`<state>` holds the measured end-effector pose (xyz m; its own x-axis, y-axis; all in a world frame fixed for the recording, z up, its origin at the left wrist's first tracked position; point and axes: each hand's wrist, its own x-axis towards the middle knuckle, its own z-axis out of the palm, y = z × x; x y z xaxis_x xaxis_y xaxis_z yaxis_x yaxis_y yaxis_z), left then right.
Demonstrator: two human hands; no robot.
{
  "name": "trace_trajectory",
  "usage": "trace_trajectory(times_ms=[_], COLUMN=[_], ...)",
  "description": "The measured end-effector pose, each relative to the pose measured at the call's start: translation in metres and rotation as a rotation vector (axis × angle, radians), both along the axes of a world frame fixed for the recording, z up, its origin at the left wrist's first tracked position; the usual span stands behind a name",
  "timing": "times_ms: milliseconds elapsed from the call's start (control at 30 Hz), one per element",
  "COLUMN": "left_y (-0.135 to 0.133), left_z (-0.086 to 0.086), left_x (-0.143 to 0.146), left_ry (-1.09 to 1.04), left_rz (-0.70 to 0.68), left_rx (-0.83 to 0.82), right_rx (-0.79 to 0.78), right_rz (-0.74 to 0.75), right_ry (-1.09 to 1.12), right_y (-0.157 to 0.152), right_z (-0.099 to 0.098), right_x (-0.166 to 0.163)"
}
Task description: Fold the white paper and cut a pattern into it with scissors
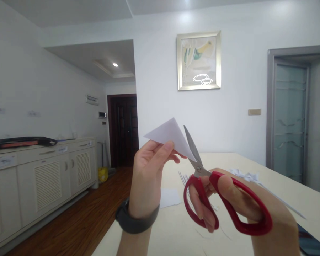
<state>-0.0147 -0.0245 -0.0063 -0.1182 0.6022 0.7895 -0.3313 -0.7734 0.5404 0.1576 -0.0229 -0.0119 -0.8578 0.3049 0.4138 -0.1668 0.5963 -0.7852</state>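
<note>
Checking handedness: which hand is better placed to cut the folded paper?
Right, probably: the right hand holds the red scissors, blades against the folded paper; the left hand only pinches it.

Both forearms are bare, with no sleeves in view. The left hand (146,174) has a dark, matte wristband (136,220) snug round its wrist. The right hand (245,202) wears nothing.

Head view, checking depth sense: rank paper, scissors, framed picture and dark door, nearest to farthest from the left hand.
1. Paper: pinched in the left hand.
2. Scissors: just right, held by the right hand.
3. Framed picture: hanging beyond the table.
4. Dark door: farthest back, left.
</note>
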Motion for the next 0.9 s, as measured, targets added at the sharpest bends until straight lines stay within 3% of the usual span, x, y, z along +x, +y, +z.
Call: trace_trajectory(times_ms=[500, 700, 900], left_y=[0.001, 0.002, 0.0], left_z=[0.004, 0.004, 0.004], left_x=[-0.006, -0.007, -0.004], left_ry=[-0.166, -0.155, -0.161], left_rz=[-0.175, -0.128, -0.108], left_rx=[-0.006, -0.013, 0.003], right_rx=[0.06, -0.001, -0.004], right_rz=[-0.047, -0.109, -0.06], right_ry=[-0.071, -0.088, -0.092], right_y=[0.002, 0.008, 0.013], right_z=[-0.002, -0.006, -0.008], right_x=[0.006, 0.009, 0.011])
